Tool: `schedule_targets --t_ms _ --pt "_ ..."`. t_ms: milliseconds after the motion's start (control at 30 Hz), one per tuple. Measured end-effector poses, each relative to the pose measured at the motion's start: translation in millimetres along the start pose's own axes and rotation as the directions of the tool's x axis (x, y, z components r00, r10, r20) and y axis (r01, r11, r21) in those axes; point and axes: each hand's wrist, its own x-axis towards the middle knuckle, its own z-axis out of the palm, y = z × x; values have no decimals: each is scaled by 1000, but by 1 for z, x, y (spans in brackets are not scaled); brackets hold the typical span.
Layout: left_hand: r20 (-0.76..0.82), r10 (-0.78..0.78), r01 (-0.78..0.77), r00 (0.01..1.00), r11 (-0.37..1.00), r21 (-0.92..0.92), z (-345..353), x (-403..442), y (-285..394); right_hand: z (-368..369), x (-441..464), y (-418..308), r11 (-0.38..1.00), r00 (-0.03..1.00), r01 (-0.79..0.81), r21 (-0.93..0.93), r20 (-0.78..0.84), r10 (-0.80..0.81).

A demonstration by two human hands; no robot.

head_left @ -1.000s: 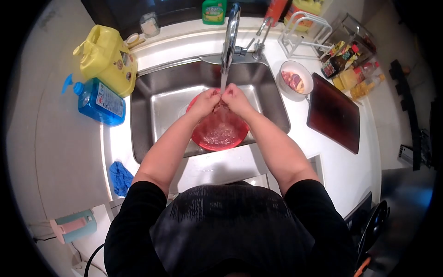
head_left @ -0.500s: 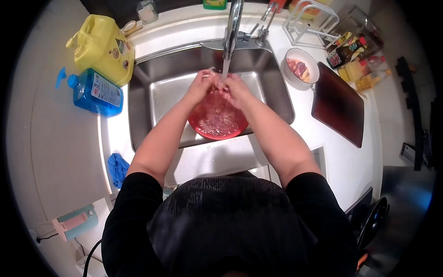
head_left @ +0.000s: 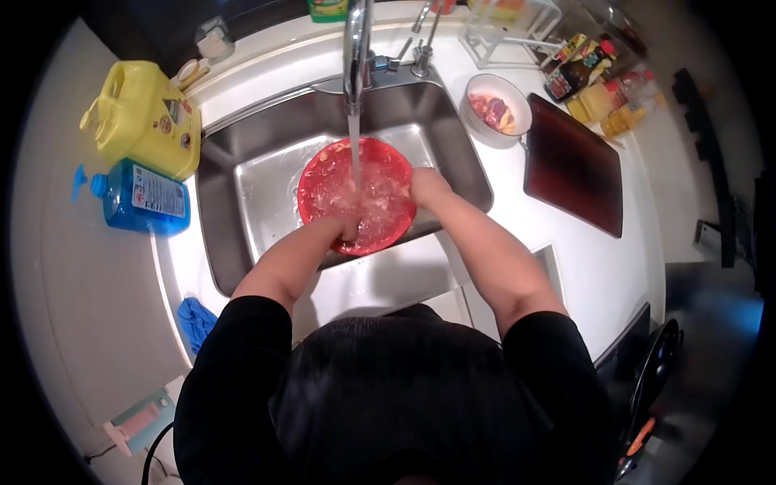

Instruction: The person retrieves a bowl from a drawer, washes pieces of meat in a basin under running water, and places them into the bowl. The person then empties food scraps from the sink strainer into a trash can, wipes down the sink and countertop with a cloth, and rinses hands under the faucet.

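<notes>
Water runs from the tall faucet (head_left: 353, 73) into a red basin (head_left: 314, 168) in the steel sink (head_left: 259, 190). The basin holds churning water with pale bits in it. My left hand (head_left: 347, 229) dips into the water at the basin's near side, its fingers hidden beneath the surface. At the basin's right rim is my right hand (head_left: 428, 187), closed around the edge. A white bowl with raw meat (head_left: 495, 111) stands right of the sink.
A dark cutting board (head_left: 572, 166) lies right of the bowl. Several bottles (head_left: 578, 74) and a white rack (head_left: 511, 36) are behind. On the left are a yellow jug (head_left: 149, 121), a blue soap bottle (head_left: 145, 196) and a blue cloth (head_left: 196, 323).
Both hands have parted from under the stream. My left hand has gone down into the basin's water, and my right hand has moved to the right rim. The view has shifted.
</notes>
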Motion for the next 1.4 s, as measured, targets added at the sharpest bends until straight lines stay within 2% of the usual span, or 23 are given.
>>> schedule_targets --t_ms 67,167,233,300,433,500,533,567,600,667,700,733,800,833,933,1033,1133,1200,1233,1267,1333,1367,1400 --pt "70 -23 23 997 1000 1 -10 9 -4 -8 1 12 1000 999 -19 -21 -35 18" --pt "-87 122 -118 989 992 47 -51 -43 33 -65 -18 6 988 928 87 127 -371 -34" --pt "-233 304 -355 924 906 -228 -53 -17 -3 -108 -16 19 970 841 154 191 -540 -27" --pt "-124 217 -242 968 694 -678 -79 -48 10 -143 -2 44 989 743 112 98 -669 -18" --pt "-280 270 -314 921 94 -945 -104 -89 27 -153 13 74 970 731 -185 -157 -681 29" --pt "-303 287 -296 909 -67 -953 -110 -98 30 -131 13 56 940 747 -57 -337 -639 -184" --pt "-346 287 -336 893 -84 -938 -110 -99 29 -101 12 37 979 737 8 -203 -661 -144" --pt "-390 285 -377 876 -99 -921 -109 -99 27 -84 14 28 924 819 370 91 -501 -279" --pt "-431 281 -416 857 -114 -902 -108 -101 25 -56 13 9 870 849 430 240 -436 -299" --pt "-440 240 -373 865 -278 -885 -108 -105 29 -16 2 -37 381 995 -84 921 97 -15" --pt "-442 222 -350 869 -355 -867 -109 -108 31 -12 -5 -55 11 913 -405 914 405 -48" --pt "-449 271 -338 851 -371 -865 -111 -114 32 -3 -1 -64 -243 881 -468 850 471 -50" --pt "-456 374 -302 807 -403 -864 -111 -121 38 12 11 -69 -500 864 -503 705 418 -281" --pt "-488 267 -336 831 -460 -822 -106 -118 39 20 15 -72 -532 864 -501 683 427 -265" --pt "-505 -81 -511 859 -123 -850 -113 -145 69 31 24 -77 -591 865 -488 643 448 -226" --pt "-671 -210 -627 711 243 -740 -113 -141 49 32 33 -70 -543 879 -477 691 388 -277" --pt "-592 -404 -464 698 374 -803 -97 -90 -3 25 44 -62 -433 863 -400 808 174 -473" --pt "-526 -314 -331 791 503 -798 -73 -55 -16 -11 27 -69 -358 888 -392 847 248 -388" --pt "-629 -226 -184 744 835 -518 -61 -43 -20 -22 22 -67 -336 891 -388 858 256 -375" --pt "-691 -96 5 717 991 -132 -49 -32 -22 -27 19 -62 -313 893 -385 868 267 -361" --pt "-378 -466 283 800 848 -447 -36 -9 -18 -15 23 -36 -139 848 -471 871 403 -346" --pt "-322 -414 295 851 885 -359 -26 7 -23 -5 25 -21 -52 819 -513 857 470 -329" --pt "-263 -364 296 894 917 -266 -18 25 -33 6 24 -7 422 879 -350 837 449 -161"
